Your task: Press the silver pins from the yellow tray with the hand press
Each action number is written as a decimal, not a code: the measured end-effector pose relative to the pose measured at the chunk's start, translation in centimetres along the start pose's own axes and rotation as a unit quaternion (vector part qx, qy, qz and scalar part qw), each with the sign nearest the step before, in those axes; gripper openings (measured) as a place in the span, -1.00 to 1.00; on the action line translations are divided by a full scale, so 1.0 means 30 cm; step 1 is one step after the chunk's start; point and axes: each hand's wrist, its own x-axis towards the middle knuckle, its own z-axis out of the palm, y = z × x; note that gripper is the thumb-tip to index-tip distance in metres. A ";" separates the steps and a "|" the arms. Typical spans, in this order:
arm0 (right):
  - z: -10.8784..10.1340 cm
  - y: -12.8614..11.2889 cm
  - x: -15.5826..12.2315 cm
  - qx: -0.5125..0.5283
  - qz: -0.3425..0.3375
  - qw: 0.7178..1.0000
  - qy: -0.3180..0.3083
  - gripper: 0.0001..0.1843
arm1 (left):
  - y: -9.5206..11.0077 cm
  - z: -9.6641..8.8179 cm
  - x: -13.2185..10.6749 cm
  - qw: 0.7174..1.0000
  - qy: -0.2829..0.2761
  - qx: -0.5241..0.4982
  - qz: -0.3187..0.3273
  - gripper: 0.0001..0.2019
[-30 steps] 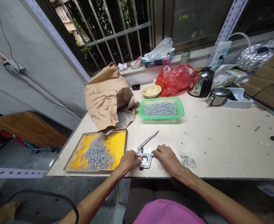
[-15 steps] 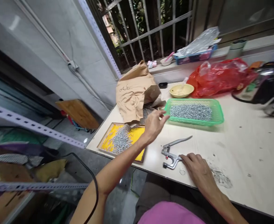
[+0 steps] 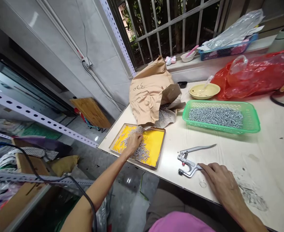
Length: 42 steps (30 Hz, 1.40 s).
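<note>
"Where's the tool?"
"From my end: silver pliers (image 3: 194,167), lying on the table (image 3: 231,146) near its front edge, handles spread. My right hand (image 3: 220,182) has its fingers clamped on the lower handle's end."
"Left?"
"Left hand (image 3: 132,143) is over the metal pins (image 3: 142,155) in the yellow-lined tray (image 3: 161,149). Fingertips bunched together; can't tell if they grip a pin."
"Room?"
"A strip of tabletop separates tray and pliers; another runs between the upper handle and the green basket (image 3: 255,120) of pins. Tray's near side sits at the table edge (tight there). Paper bag (image 3: 146,96) crowds its back. Yellow bowl (image 3: 208,93) just behind the basket, red plastic bag (image 3: 258,75) beside the bowl."
</note>
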 end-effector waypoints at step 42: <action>-0.085 -0.041 0.066 0.016 0.075 0.996 -0.039 -0.71 | 0.419 0.208 -0.279 0.910 -0.189 -0.369 -0.007 -0.68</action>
